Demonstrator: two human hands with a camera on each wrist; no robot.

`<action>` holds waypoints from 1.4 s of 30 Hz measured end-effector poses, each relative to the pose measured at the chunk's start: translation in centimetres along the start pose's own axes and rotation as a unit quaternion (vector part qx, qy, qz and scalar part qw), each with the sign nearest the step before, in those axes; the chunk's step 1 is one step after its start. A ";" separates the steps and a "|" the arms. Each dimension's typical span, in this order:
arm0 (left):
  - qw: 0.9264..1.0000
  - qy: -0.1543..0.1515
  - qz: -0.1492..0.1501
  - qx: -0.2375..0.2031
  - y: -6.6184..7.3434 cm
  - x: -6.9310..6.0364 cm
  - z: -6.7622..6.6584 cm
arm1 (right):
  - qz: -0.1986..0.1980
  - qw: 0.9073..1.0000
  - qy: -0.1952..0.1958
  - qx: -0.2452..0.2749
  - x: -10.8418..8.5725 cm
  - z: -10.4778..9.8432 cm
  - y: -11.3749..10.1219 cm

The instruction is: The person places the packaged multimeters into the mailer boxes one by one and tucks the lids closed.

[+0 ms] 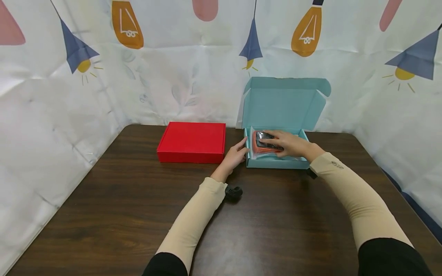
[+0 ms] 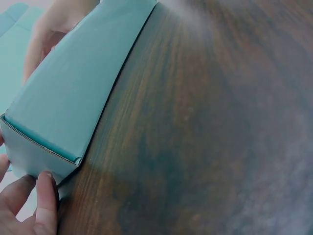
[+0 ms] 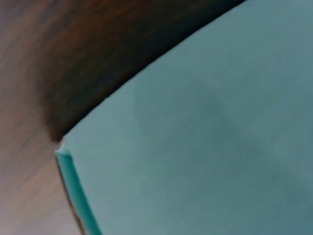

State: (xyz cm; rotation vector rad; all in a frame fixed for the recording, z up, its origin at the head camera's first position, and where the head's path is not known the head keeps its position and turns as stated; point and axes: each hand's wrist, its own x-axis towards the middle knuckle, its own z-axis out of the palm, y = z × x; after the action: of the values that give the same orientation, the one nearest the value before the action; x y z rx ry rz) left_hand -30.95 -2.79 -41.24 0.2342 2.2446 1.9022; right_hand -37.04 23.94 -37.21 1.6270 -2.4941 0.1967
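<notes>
An open teal cardboard box (image 1: 276, 164) stands at the back right of the table, its lid (image 1: 281, 103) raised. Inside lies an orange item (image 1: 256, 147) in clear plastic, with a shiny black packet (image 1: 265, 142) over it. From above, my right hand (image 1: 291, 143) reaches into the box and grips the black packet; part of the packet is hidden under the fingers. My left hand (image 1: 235, 156) touches the box's left wall from outside, fingertips (image 2: 46, 191) against the cardboard. The right wrist view shows only the box's outer front wall (image 3: 195, 127) and the table.
To the left of the teal box sits a closed red box (image 1: 191, 142). Both are on a dark wooden table (image 1: 138, 214). A white patterned cloth (image 1: 214, 76) hangs behind the table's back edge and along the sides.
</notes>
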 end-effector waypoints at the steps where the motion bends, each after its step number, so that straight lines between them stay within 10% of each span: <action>1: 1.000 0.000 0.001 -0.001 0.0 0.0 0.0 | 0.005 1.000 -0.007 0.006 0.0 0.0 0.0; 23: 1.000 0.019 0.000 -0.007 0.1 0.6 0.4 | 0.085 0.994 -0.060 0.045 0.7 -0.2 -0.8; 42: 1.000 0.028 0.009 -0.006 0.0 1.3 0.4 | 0.228 0.956 -0.142 0.116 2.1 -0.1 -1.2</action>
State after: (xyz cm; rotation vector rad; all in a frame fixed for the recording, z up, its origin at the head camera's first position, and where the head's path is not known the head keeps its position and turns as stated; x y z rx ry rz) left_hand -32.11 -2.13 -41.41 0.2031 2.2736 1.9532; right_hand -36.78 21.61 -36.66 1.1874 -3.1502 0.3425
